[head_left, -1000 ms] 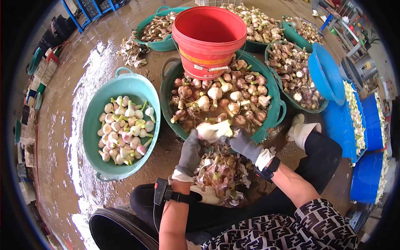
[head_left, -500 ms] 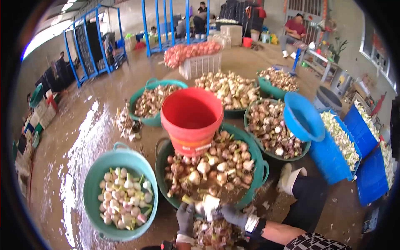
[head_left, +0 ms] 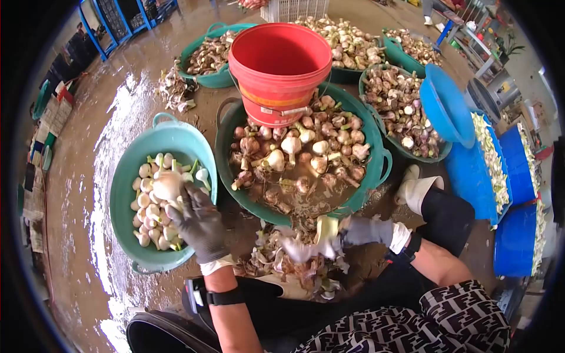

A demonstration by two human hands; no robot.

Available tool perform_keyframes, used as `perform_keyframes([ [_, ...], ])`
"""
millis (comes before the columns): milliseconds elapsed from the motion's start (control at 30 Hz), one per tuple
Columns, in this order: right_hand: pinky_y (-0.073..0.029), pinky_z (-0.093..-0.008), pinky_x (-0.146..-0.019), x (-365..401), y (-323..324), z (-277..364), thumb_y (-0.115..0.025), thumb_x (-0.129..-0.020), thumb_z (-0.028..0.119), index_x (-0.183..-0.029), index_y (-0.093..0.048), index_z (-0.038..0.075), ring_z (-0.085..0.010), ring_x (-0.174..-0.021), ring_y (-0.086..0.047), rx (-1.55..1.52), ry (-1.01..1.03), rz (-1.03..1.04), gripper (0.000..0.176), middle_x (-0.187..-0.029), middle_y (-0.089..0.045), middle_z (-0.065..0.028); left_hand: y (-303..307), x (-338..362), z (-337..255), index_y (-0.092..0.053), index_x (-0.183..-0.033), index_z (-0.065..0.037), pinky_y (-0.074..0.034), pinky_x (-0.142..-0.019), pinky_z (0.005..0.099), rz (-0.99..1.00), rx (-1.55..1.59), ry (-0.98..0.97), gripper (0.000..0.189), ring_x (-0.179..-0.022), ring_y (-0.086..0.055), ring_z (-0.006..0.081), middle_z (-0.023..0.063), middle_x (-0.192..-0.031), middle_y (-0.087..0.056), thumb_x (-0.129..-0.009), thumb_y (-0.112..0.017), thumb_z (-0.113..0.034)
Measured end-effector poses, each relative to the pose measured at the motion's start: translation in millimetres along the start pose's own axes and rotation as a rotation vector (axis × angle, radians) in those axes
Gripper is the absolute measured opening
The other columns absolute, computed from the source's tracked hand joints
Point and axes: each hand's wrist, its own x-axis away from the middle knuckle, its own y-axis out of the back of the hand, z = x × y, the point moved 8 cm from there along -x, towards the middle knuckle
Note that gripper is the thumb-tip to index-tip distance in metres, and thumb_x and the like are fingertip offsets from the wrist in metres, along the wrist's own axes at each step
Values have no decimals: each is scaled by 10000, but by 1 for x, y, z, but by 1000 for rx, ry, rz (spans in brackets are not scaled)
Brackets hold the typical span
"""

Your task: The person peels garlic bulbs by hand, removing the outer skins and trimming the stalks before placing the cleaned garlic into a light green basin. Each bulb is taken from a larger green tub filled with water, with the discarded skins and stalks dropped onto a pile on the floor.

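Note:
My left hand (head_left: 202,222), in a dark grey glove, is over the left green tub (head_left: 123,232) with its fingers apart. A blurred whitish garlic bulb (head_left: 168,185) is at its fingertips, above several cleaned garlic bulbs (head_left: 154,212) in that tub. My right hand (head_left: 364,231), gloved too, is by the near rim of the middle green tub (head_left: 220,156). It is closed around a pale, yellowish object (head_left: 326,229), too blurred to name. Uncleaned garlic bulbs (head_left: 319,165) lie in brownish water in the middle tub. Beneath the right hand is a heap of garlic skins (head_left: 294,259).
A red bucket (head_left: 276,88) stands in the middle tub. Behind are more garlic tubs and a white crate (head_left: 294,9). A blue basin (head_left: 444,106) leans over the right tub (head_left: 432,157). Blue crates (head_left: 468,182) of pale pieces stand farther right. The floor (head_left: 88,176) is wet.
My left hand has moved from beside the right hand, over the skins, to above the left tub, with a bulb at its fingertips. The view has tilted down.

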Motion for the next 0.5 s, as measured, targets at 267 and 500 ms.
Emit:
perform_keyframes([
  [267, -477, -338, -774, -95, 100, -9, -552, -770, 214, -1070, -544, 185, -231, -986, -542, 267, -409, -494, 301, -1148, -495, -65, 24, 22, 54, -432, -1159, 10, -443, -666, 223, -81, -440, 285, 462, -771, -493, 134, 58, -940, -535, -861, -460, -341],
  [500, -477, -361, -768, -163, 76, -48, -591, -725, 323, -955, -636, 148, -224, -949, -579, 372, -562, -306, 292, -1044, -597, -54, 60, 17, 67, -456, -1154, 10, -419, -592, 203, -189, -693, 335, 404, -699, -501, 92, 33, -890, -556, -868, -468, -275],
])
